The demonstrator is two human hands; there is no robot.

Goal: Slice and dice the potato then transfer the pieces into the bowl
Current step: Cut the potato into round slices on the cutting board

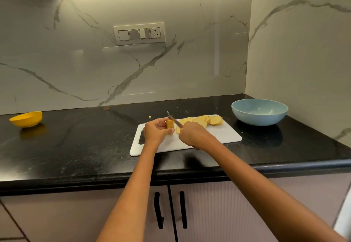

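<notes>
- Left hand (156,130) pinches a small potato end (170,124) between its fingers and thumb, on the white cutting board (224,135).
- Right hand (193,135) is just beside it, gripping a knife (174,120). Its thin blade points up and away, right next to the potato end.
- Just past the right hand, flat round potato slices (204,121) lie in a pile on the board.
- Farther out to the right sits a smooth, round blue bowl (259,111).
- Under everything is a shiny black stone counter (76,141).
- Far off to the left of the left hand, a little yellow bowl (26,119) sits tipped.
- Behind is a white marble wall (95,61) with grey lines and a switch plate (139,33).
</notes>
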